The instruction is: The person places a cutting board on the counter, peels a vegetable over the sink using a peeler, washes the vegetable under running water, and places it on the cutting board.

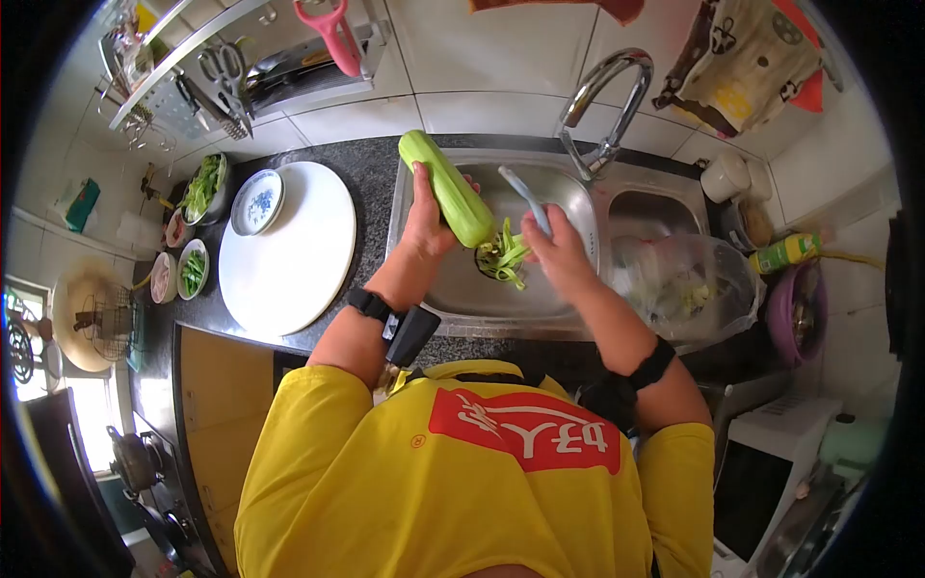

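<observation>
My left hand (425,218) is wrapped round a long pale-green gourd (447,189), which slants over the left sink basin with its lower end toward my right hand. Closed round a slim light-blue peeler (525,197), my right hand (559,252) is just right of the gourd's lower end. The peeler's blade cannot be made out clearly. Green peelings (502,256) lie in a heap in the steel sink (458,303), below the gourd and around the drain.
A chrome faucet (617,106) rises behind the sink. To the left are a round white board (299,260) with a patterned bowl (258,202), and several bowls of cut food. A clear plastic bag (679,284) covers part of the right side. Utensils hang from a rack (318,91).
</observation>
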Available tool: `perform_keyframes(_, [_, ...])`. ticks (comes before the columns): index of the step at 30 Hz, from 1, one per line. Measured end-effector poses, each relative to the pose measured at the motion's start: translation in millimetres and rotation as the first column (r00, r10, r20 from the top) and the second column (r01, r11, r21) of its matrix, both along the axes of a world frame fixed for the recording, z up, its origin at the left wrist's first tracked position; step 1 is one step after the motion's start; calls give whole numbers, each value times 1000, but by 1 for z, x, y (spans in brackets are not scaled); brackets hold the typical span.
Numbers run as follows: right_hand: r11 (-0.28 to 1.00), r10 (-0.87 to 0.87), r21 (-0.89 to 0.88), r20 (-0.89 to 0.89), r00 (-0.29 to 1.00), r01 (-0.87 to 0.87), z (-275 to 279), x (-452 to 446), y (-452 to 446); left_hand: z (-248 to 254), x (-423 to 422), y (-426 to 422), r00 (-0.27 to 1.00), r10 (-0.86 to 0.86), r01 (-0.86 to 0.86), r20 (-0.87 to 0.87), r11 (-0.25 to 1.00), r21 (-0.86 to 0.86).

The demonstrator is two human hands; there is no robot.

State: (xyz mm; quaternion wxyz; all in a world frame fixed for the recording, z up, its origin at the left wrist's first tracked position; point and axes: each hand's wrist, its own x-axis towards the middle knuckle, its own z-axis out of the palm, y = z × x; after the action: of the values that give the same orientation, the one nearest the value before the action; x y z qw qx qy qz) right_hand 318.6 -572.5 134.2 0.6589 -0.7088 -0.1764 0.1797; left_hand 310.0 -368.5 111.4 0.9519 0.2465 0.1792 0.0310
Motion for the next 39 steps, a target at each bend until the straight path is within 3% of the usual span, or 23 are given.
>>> perform_keyframes(1, [970,49,-240,29,998,-41,10,8,-7,3,0,4,1000,-25,26,-13,999,37])
perform_keyframes(3, [950,126,-311,466,876,29,15,17,-7,9,-1,6,1000,4,-1,-29,995,104])
perform_keyframes(5, [924,164,-382,438,884,18,31,21,-1,14,1,5,1000,-7,9,-5,957,288])
perform_keyframes(7, [893,194,-449,404,894,9,51,20,10,17,2,4,999,-32,32,-6,955,295])
perform_keyframes(9, [903,210,-419,616,759,90,61,21,21,14,4,2,998,-67,66,-10,939,338])
perform_keyframes(10, [903,209,-420,616,759,92,63,22,25,12,6,2,997,-77,67,19,944,324])
perform_keyframes(12, [879,256,-450,722,642,156,66,25,32,11,8,1,996,-80,65,33,943,327])
perform_keyframes(17, [828,304,-526,709,636,191,60,21,36,16,11,0,997,-78,83,-26,945,317])
perform_keyframes(20, [807,349,-571,665,660,150,61,4,26,12,17,6,999,25,-16,-29,962,274])
perform_keyframes(25, [737,412,-665,589,695,126,55,-26,-2,-4,22,25,998,58,-60,15,924,378])
perform_keyframes(27, [736,475,-676,558,680,41,38,-29,-14,-5,23,26,994,103,-104,22,922,373])
perform_keyframes(31, [714,428,-687,581,693,136,28,-26,-23,-3,29,30,984,168,-177,55,927,332])
perform_keyframes(33, [778,324,-609,600,732,154,32,-18,-18,-1,28,27,983,179,-178,30,916,360])
perform_keyframes(39, [801,248,-553,655,713,229,51,-7,16,-1,30,9,986,147,-165,76,866,472])
